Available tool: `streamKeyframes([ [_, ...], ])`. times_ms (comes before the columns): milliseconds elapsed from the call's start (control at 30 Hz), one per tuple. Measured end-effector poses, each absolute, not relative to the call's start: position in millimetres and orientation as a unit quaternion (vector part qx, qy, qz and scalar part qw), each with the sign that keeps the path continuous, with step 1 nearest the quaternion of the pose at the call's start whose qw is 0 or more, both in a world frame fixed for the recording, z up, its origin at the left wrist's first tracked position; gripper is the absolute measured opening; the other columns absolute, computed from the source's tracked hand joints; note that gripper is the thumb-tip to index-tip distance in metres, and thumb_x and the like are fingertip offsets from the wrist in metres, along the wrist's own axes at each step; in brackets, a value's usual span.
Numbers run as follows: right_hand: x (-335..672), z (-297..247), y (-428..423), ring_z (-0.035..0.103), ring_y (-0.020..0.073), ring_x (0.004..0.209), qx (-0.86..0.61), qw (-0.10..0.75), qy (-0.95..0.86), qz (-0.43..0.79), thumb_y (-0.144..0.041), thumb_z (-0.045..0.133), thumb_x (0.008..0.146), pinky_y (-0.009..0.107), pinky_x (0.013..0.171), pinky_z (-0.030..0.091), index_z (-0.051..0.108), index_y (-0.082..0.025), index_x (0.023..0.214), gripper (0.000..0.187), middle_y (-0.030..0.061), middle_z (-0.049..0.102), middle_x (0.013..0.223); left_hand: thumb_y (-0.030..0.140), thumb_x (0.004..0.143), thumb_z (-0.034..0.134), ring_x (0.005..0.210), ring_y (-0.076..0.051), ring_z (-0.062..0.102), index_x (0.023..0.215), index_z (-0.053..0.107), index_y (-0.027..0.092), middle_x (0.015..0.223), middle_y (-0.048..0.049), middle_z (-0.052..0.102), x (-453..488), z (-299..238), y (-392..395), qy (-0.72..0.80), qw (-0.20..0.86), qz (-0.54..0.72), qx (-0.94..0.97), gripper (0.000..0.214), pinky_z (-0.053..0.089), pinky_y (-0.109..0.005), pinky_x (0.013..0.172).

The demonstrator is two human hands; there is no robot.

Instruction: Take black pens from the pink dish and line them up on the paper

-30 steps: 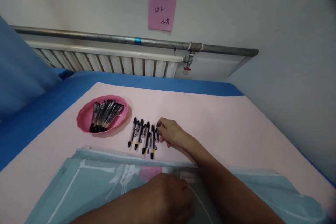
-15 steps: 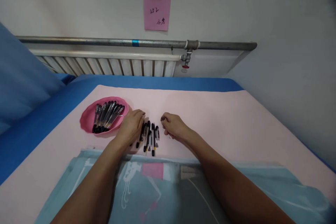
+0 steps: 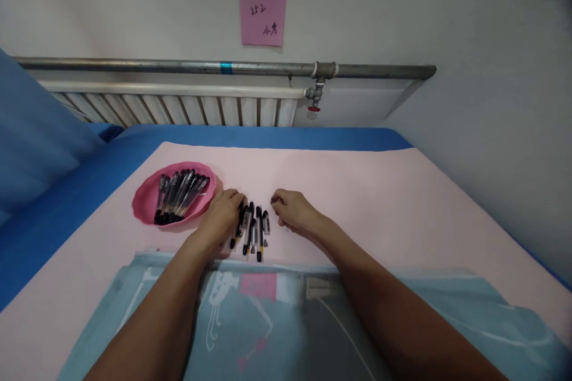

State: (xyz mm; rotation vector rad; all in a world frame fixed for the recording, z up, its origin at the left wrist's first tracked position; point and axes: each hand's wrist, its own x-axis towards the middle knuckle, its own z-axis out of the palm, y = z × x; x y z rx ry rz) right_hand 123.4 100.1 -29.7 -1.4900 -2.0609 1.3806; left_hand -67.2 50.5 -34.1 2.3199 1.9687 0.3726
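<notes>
My left hand (image 3: 221, 213) rests beside the left end of a row of pen parts, its fingers curled over and close against a black pen barrel (image 3: 235, 232). What sits under those fingertips is hidden. Across the row, my right hand (image 3: 289, 208) is closed, thumb and fingers drawn together; anything in it is too small to make out. Between the hands lie a longer black pen piece (image 3: 259, 235), a slanted black piece (image 3: 248, 229), a clear pen cap with a dark top (image 3: 266, 223) and small metallic pen tips (image 3: 265, 243).
A pink scalloped dish (image 3: 142, 214) holding several black-capped pens (image 3: 181, 193) stands left of my left hand. Pink paper covers the tabletop (image 3: 357, 208). A pale blue patterned cloth (image 3: 277, 333) lies along the near side. Behind are a radiator (image 3: 232, 110) and a pipe (image 3: 170, 67).
The whole view shifts slightly up and left. Both hands keep nearly the same positions and closed shapes, and the pen parts lie as before.
</notes>
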Motion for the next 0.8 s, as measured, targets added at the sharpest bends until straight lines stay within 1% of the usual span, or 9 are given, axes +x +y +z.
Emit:
streamKeyframes([
  [167,123.3,-25.8,98.4,0.043,0.0080,0.033,-0.505,0.126,-0.710,0.474,-0.015,0.042,0.078,0.017,0.033,0.031,0.054,-0.017,0.085,0.014,-0.0027,0.051,0.046,0.009,0.081,0.038,0.097,-0.022,0.049,0.102,0.059,0.017,0.105,-0.0085,0.057,-66.0,-32.8,49.4,0.644,0.028,0.100,0.758,0.031,0.038,-0.033,0.087],
  [300,123.0,-22.5,97.3,0.043,0.0079,0.034,-0.502,0.126,-0.713,0.472,-0.015,0.043,0.078,0.017,0.035,0.031,0.054,-0.016,0.084,0.013,-0.0035,0.049,0.044,0.007,0.080,0.037,0.093,-0.022,0.050,0.097,0.061,0.016,0.101,-0.0093,0.058,-64.7,-29.5,48.0,0.650,0.020,0.078,0.756,0.031,0.037,-0.034,0.085],
  [533,124.0,-22.5,97.2,0.040,0.0069,0.031,-0.504,0.118,-0.717,0.467,-0.017,0.043,0.078,0.018,0.034,0.030,0.055,-0.017,0.085,0.014,-0.0036,0.051,0.045,0.009,0.077,0.042,0.089,-0.022,0.051,0.089,0.061,0.015,0.093,-0.0097,0.058,-66.3,-27.8,45.0,0.659,0.024,0.063,0.749,0.023,0.040,-0.033,0.082],
  [667,124.3,-22.7,96.8,0.043,0.0074,0.034,-0.503,0.120,-0.718,0.466,-0.018,0.044,0.078,0.017,0.035,0.031,0.055,-0.017,0.085,0.013,-0.0027,0.051,0.047,0.009,0.078,0.041,0.088,-0.022,0.051,0.086,0.061,0.014,0.091,-0.0095,0.058,-66.5,-28.5,44.1,0.659,0.028,0.066,0.748,0.021,0.040,-0.033,0.082],
  [800,124.0,-21.4,95.8,0.045,0.0072,0.036,-0.501,0.124,-0.720,0.465,-0.018,0.044,0.077,0.016,0.035,0.031,0.054,-0.016,0.083,0.011,-0.0029,0.050,0.048,0.007,0.078,0.038,0.088,-0.021,0.052,0.088,0.061,0.013,0.092,-0.0100,0.058,-66.3,-29.0,42.4,0.660,0.032,0.078,0.747,0.025,0.041,-0.033,0.081],
])
